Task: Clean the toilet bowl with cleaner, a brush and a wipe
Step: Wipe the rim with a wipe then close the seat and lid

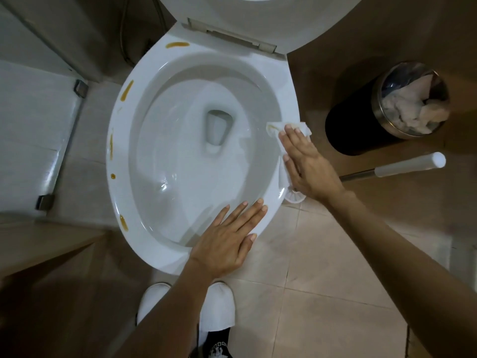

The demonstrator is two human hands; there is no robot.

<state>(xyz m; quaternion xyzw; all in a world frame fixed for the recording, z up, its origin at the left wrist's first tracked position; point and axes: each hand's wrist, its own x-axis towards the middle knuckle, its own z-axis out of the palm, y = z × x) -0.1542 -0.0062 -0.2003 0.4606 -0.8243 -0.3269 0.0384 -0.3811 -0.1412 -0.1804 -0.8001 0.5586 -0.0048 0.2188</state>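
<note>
Toilet bowl (165, 244) rim: right hand (309, 166) presses wipe (284, 127) flat; left hand (227, 239) rests spread

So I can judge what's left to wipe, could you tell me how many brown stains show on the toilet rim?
6 bare: back left, left, front left, a faint one. The wipe may hide more.

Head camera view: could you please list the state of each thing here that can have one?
Toilet lid: raised.
Toilet rim: brown streaks on its left side.
Wipe: pressed flat on the rim's right side, stained brown.
Right hand: flat on the wipe.
Left hand: open, resting on the front rim.
Toilet brush: leaning by the bowl, unheld.
Bin: open, holding crumpled paper.
</note>
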